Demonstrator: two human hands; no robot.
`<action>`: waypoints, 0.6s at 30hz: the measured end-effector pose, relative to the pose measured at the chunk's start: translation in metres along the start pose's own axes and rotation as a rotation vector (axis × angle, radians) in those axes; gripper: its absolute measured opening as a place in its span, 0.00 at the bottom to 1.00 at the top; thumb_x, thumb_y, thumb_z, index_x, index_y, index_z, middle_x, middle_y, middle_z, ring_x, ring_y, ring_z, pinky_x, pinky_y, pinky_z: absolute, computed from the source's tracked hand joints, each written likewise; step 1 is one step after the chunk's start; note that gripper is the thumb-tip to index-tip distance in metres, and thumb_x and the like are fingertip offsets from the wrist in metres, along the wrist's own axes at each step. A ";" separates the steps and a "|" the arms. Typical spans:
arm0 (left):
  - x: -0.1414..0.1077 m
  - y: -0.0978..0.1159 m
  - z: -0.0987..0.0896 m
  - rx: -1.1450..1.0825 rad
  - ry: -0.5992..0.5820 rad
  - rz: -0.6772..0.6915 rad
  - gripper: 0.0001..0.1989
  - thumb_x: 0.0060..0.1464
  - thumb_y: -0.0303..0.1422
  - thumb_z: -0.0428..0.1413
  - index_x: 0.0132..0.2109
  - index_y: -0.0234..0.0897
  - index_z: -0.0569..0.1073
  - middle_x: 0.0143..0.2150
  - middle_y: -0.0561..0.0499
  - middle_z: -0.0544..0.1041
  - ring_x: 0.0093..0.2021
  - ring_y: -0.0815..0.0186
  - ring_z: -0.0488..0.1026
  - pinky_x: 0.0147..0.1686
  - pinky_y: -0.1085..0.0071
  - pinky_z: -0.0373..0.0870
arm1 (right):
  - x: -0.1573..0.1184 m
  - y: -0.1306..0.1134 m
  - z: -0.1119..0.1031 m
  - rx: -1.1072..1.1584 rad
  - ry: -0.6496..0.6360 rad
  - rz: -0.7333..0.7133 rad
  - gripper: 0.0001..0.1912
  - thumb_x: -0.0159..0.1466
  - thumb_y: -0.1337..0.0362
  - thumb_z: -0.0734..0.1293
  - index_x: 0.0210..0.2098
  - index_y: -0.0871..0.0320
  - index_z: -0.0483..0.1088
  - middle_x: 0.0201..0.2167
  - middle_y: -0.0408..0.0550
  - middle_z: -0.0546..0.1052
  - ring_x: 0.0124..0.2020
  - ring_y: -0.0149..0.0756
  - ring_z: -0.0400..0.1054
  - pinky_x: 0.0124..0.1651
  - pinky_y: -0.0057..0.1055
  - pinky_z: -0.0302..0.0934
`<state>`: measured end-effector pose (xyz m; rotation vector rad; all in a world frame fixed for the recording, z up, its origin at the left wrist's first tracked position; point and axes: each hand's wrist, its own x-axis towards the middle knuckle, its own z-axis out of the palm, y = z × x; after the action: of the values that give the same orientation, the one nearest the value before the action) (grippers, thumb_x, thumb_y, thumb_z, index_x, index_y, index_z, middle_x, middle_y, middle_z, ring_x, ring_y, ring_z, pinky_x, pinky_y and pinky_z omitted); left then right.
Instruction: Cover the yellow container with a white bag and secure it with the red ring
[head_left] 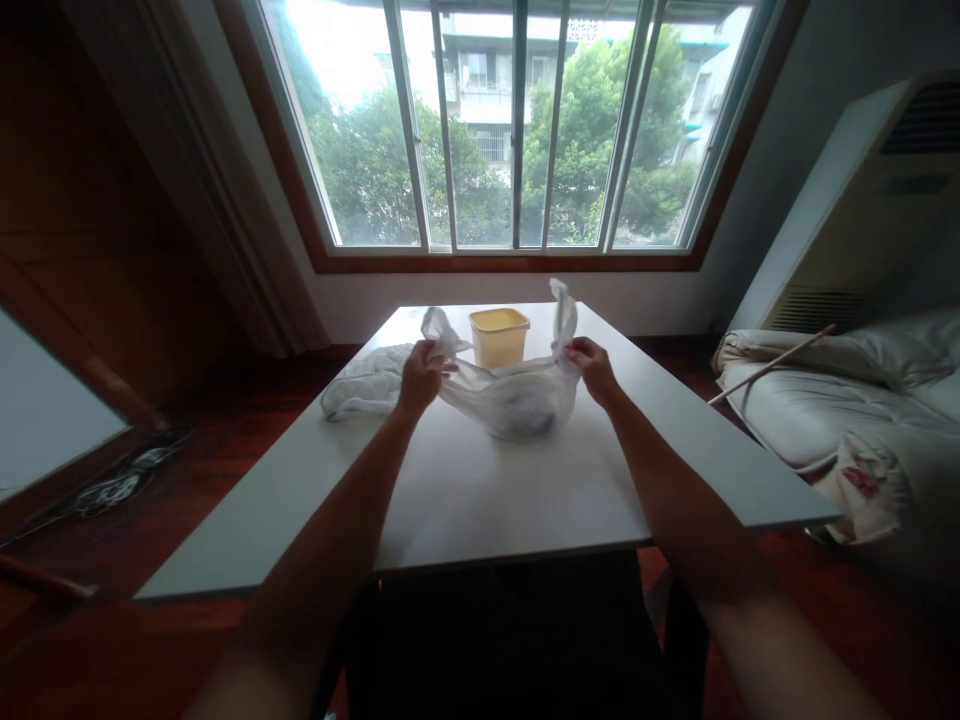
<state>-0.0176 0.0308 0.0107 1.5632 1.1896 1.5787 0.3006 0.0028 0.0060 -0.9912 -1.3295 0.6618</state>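
Note:
A whitish, thin plastic bag (517,402) is stretched between my two hands, its lower part sagging at the tabletop. Something darker shows faintly through its bottom, too dim to name. My left hand (424,375) is closed on one handle of the bag, which sticks up past the fingers. On the other side, my right hand (592,368) pinches the second handle, whose end points upward. Just behind the bag stands a yellow square plastic tub (499,338), its lower front partly hidden. Left of my left hand lies a crumpled white cloth or bag (364,383).
All this is on a white table (480,510). To the right is a pale padded couch (810,400) with a thin stick (772,368) across it. Coiled cables (120,488) lie on the floor at left. A wide window (517,130) is beyond the table.

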 end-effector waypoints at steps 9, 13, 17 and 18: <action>-0.069 0.057 0.058 0.097 -0.562 0.468 0.14 0.63 0.38 0.50 0.48 0.37 0.76 0.53 0.43 0.76 0.51 0.57 0.75 0.50 0.61 0.73 | -0.032 -0.015 0.055 -0.148 -0.304 -0.208 0.27 0.52 0.56 0.75 0.49 0.56 0.69 0.43 0.53 0.78 0.45 0.45 0.72 0.46 0.40 0.70; -0.062 0.060 0.063 0.159 -0.571 0.538 0.16 0.65 0.38 0.49 0.40 0.37 0.80 0.52 0.43 0.77 0.50 0.58 0.76 0.50 0.62 0.73 | -0.026 -0.009 0.042 -0.244 -0.436 -0.120 0.06 0.54 0.62 0.70 0.29 0.57 0.71 0.26 0.48 0.76 0.31 0.40 0.71 0.35 0.36 0.69; -0.022 0.035 0.063 0.266 -0.210 0.535 0.12 0.62 0.39 0.54 0.38 0.37 0.77 0.49 0.44 0.76 0.47 0.61 0.75 0.42 0.66 0.74 | -0.014 -0.009 0.015 -0.234 -0.254 -0.071 0.10 0.54 0.63 0.65 0.18 0.57 0.64 0.16 0.43 0.69 0.20 0.33 0.61 0.23 0.30 0.59; -0.009 0.026 0.062 0.295 -0.133 0.517 0.10 0.61 0.39 0.55 0.42 0.38 0.76 0.51 0.44 0.75 0.49 0.60 0.74 0.43 0.65 0.74 | -0.010 -0.010 0.007 -0.250 -0.188 -0.112 0.09 0.53 0.64 0.65 0.18 0.57 0.63 0.17 0.43 0.70 0.21 0.33 0.62 0.24 0.30 0.59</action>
<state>0.0483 0.0232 0.0237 2.2722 1.0293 1.6200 0.2903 -0.0088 0.0097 -1.0644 -1.6510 0.5216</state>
